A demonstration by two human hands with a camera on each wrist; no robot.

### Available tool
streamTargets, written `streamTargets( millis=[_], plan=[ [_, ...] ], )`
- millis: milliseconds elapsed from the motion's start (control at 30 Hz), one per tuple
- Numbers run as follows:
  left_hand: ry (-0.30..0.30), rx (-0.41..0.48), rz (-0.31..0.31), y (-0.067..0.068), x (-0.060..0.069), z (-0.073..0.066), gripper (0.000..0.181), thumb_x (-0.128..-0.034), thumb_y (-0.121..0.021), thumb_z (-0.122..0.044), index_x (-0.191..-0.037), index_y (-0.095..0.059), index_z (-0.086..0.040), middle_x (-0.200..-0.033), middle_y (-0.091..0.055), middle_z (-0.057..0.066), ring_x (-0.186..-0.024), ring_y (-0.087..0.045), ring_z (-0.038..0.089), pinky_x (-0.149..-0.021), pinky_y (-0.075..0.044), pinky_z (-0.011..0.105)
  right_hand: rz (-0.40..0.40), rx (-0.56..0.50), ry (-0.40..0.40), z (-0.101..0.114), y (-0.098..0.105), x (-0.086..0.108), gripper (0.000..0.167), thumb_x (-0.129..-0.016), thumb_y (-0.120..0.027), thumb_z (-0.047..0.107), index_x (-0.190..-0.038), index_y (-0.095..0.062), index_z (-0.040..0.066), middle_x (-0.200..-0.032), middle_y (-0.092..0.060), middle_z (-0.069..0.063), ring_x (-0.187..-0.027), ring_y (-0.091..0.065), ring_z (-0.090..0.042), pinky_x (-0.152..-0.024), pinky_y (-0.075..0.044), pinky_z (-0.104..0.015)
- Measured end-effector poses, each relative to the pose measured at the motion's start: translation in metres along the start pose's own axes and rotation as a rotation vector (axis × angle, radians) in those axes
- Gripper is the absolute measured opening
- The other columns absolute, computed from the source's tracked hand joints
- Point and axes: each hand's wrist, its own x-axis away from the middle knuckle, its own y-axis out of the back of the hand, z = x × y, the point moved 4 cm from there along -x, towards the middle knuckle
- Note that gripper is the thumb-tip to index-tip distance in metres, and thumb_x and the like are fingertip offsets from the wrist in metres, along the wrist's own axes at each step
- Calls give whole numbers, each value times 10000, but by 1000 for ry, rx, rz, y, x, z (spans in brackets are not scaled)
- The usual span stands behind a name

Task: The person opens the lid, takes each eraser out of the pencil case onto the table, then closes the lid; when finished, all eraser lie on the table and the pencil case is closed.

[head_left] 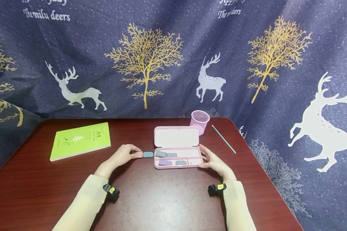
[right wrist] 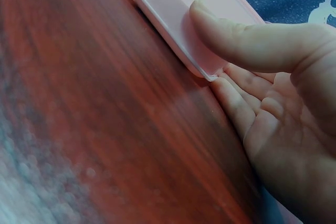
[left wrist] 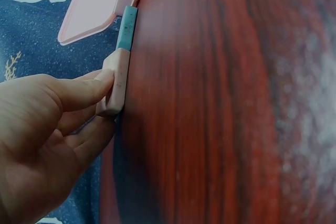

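My left hand point(head_left: 125, 156) pinches a pink eraser point(left wrist: 119, 74) between thumb and fingers, low over the table. End to end with it lies a blue eraser point(head_left: 148, 155), near the left end of a pink pencil case point(head_left: 194, 148); whether the two erasers are joined I cannot tell. The case stands with its lid point(head_left: 177, 137) raised. Inside are two grey-blue erasers point(head_left: 161, 154) at the back, with a purple eraser point(head_left: 165, 162) and another bluish eraser point(head_left: 181, 162) in front. My right hand point(head_left: 214, 162) holds the case's right end, thumb towards the front corner and fingers behind.
Behind the case stands a pink mesh pen cup point(head_left: 199, 122). A green pencil point(head_left: 223, 139) lies to the right, near the table's edge. On the left rests a green book point(head_left: 81, 141). A dark patterned cloth point(head_left: 173, 64) hangs behind the table point(head_left: 161, 199).
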Motion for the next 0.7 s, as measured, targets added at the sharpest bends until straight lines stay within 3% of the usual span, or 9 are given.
streamTargets(
  millis=[100, 333, 400, 567, 700],
  plan=[
    [-9, -13, -4, 0, 0, 0, 211, -895, -701, -177, -1048, -738, -37, -997, -721, 105, -977, -643, 285, -900, -529, 477, -5, 9, -5, 1, 0, 0, 946, -847, -674, -55, -1547, -38, -31, -1605, -53, -286, -1446, -189, -489, -1035, -436, -218],
    [-40, -53, -12, 1, 1, -2, 193, -897, -695, -160, -1041, -745, -42, -980, -671, 106, -945, -596, 267, -867, -507, 440, -14, 38, -14, 1, 0, 1, 933, -852, -675, -45, -1546, -51, -31, -1605, -74, -281, -1451, -194, -476, -1134, -325, -457],
    [-40, -51, -8, 1, 1, -2, 196, -900, -693, -169, -1044, -744, -48, -977, -662, 100, -933, -584, 253, -854, -501, 424, -14, 39, -15, 1, 0, 1, 935, -851, -676, -44, -1547, -52, -28, -1606, -74, -279, -1454, -190, -473, -1134, -341, -414],
    [-28, -45, 1, 1, 2, -1, 216, -907, -683, -181, -1068, -736, -46, -979, -650, 101, -920, -573, 240, -848, -500, 415, -8, 34, -9, 1, 0, 0, 946, -846, -683, -37, -1547, -48, -28, -1608, -68, -276, -1454, -180, -475, -1044, -409, -176],
    [-25, -41, 9, 0, 2, -1, 248, -916, -671, -177, -1110, -718, -29, -995, -651, 116, -940, -584, 261, -873, -509, 446, -5, 20, -5, 1, 0, 0, 945, -845, -678, -45, -1546, -44, -32, -1608, -62, -276, -1454, -176, -477, -1043, -409, -181]
  ],
)
